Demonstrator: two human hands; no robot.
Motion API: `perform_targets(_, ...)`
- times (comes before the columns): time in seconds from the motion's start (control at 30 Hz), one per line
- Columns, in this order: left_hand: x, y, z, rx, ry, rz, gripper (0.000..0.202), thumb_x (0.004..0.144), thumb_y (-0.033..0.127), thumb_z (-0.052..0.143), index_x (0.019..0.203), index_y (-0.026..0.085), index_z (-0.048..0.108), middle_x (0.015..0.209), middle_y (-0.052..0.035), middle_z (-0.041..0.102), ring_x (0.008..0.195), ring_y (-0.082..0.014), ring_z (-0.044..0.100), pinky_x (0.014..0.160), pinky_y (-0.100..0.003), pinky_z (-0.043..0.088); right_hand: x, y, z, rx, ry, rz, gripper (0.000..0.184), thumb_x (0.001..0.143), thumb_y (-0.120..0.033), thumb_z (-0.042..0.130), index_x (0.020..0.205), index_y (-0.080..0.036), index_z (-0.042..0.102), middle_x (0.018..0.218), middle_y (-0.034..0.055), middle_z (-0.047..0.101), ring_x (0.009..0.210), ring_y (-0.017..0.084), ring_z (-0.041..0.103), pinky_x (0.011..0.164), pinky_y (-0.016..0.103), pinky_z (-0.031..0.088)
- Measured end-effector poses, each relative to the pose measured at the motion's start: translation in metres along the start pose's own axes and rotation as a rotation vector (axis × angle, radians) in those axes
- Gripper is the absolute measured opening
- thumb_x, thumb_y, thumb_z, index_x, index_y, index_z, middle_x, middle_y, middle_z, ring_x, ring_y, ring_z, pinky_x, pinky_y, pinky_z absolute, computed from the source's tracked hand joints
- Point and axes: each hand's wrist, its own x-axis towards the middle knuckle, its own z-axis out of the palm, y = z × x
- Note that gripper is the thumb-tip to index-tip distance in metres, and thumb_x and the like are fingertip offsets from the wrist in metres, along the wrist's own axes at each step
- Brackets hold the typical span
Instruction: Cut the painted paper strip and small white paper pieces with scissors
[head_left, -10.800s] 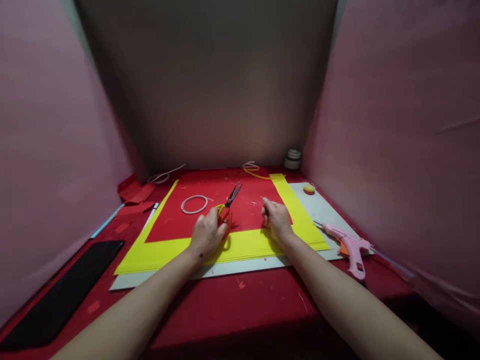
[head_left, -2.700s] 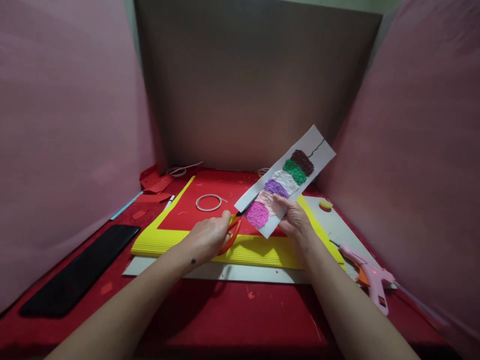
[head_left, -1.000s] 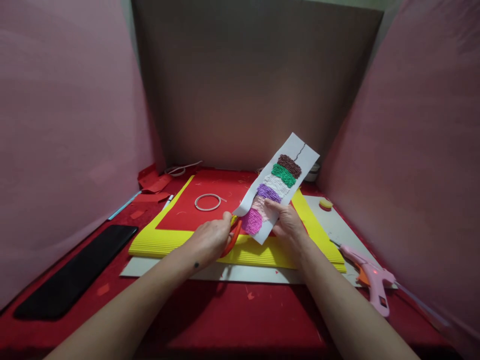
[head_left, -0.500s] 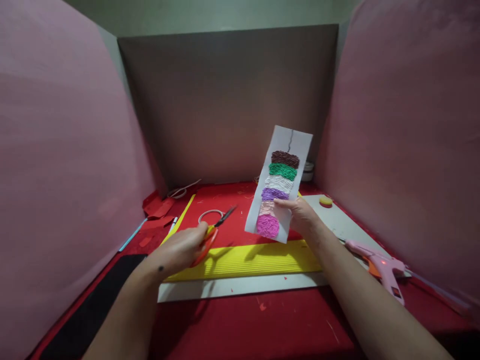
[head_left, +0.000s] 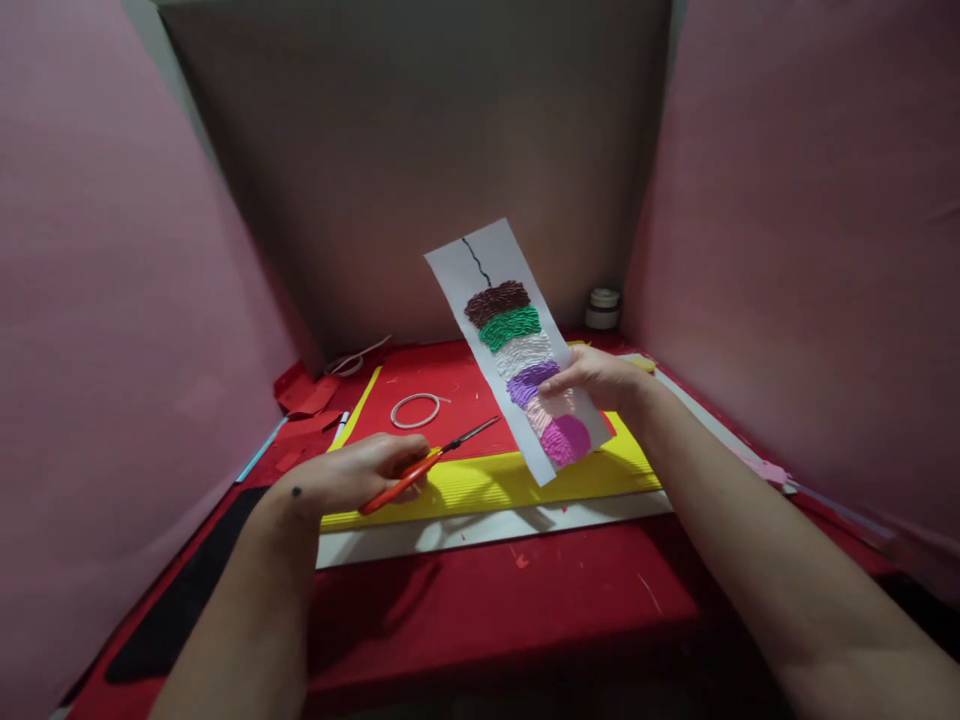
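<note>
My left hand [head_left: 390, 466] is closed round orange-and-yellow scissors [head_left: 401, 483], whose dark blades point right and slightly up. My right hand [head_left: 589, 378] pinches a white paper strip [head_left: 469, 262] at its right edge, thumb in front and the other fingers mostly behind. On the strip is a column of textured bands in brown, green, white, purple, peach and pink, with a wavy dark line above them. The strip is held up, its top tilted left. The scissor tips are left of the strip and look apart from it.
Below lies a red sheet [head_left: 435, 362] with a yellow corrugated strip [head_left: 465, 487] along its near side. A white cord ring [head_left: 415, 410] rests on the red. At right is a pink glue gun [head_left: 769, 470], partly hidden by my arm. A jar [head_left: 602, 309] stands at the back.
The paper strip has swung from leaning right to leaning left. The scissors have turned flatter, blades pointing more to the right. The camera view has tipped downward.
</note>
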Motion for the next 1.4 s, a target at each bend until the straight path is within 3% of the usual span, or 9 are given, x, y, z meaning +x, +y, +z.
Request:
perform_targets(0.2, 0.007, 0.007, 0.009, 0.077, 0.028, 0.079, 0.015, 0.074, 0.032, 0.05, 0.077, 0.018, 0.048, 0.074, 0.0, 0.053, 0.063, -0.0117, 0.045, 0.053, -0.022, 0.029, -0.005, -0.004, 0.006, -0.089, 0.019, 0.038, 0.027, 0.048, -0.008, 0.075, 0.074, -0.012, 0.068, 0.066, 0.0026, 0.067, 0.058, 0.015, 0.061, 0.06, 0.028, 0.049)
perform_targets(0.4, 0.011, 0.009, 0.015, 0.163, 0.069, 0.063, 0.012, 0.076, 0.029, 0.046, 0.071, 0.019, 0.041, 0.067, 0.0023, 0.049, 0.058, -0.0098, 0.041, 0.05, -0.022, 0.024, -0.006, 0.001, 0.009, -0.076, -0.006, 0.063, 0.027, 0.049, -0.009, 0.074, 0.075, -0.012, 0.067, 0.066, 0.0021, 0.067, 0.058, 0.014, 0.061, 0.059, 0.027, 0.049)
perform_targets(0.77, 0.014, 0.007, 0.015, 0.29, 0.054, 0.071, 0.015, 0.082, 0.031, 0.041, 0.073, 0.019, 0.041, 0.071, 0.0007, 0.05, 0.062, -0.0111, 0.042, 0.053, -0.023, 0.025, -0.002, 0.003, 0.009, -0.083, -0.012, 0.078, 0.026, 0.049, -0.009, 0.074, 0.073, -0.012, 0.066, 0.064, 0.0012, 0.067, 0.056, 0.014, 0.06, 0.057, 0.027, 0.048)
perform_targets(1.23, 0.012, 0.005, 0.013, 0.285, 0.063, 0.053, 0.01, 0.079, 0.026, 0.042, 0.072, 0.019, 0.041, 0.07, 0.0009, 0.05, 0.061, -0.0112, 0.04, 0.053, -0.023, 0.024, 0.004, 0.004, 0.011, -0.071, 0.003, 0.094, 0.022, 0.048, -0.009, 0.075, 0.067, -0.013, 0.065, 0.06, 0.0008, 0.065, 0.053, 0.013, 0.059, 0.056, 0.026, 0.047)
perform_targets(1.4, 0.011, 0.005, 0.015, 0.175, 0.081, 0.071, 0.007, 0.076, 0.022, 0.042, 0.069, 0.019, 0.043, 0.063, 0.0019, 0.049, 0.054, -0.0101, 0.038, 0.049, -0.023, 0.024, 0.006, 0.006, 0.01, -0.083, 0.01, 0.081, 0.022, 0.048, -0.009, 0.076, 0.068, -0.014, 0.066, 0.061, 0.0012, 0.066, 0.053, 0.013, 0.059, 0.055, 0.026, 0.047)
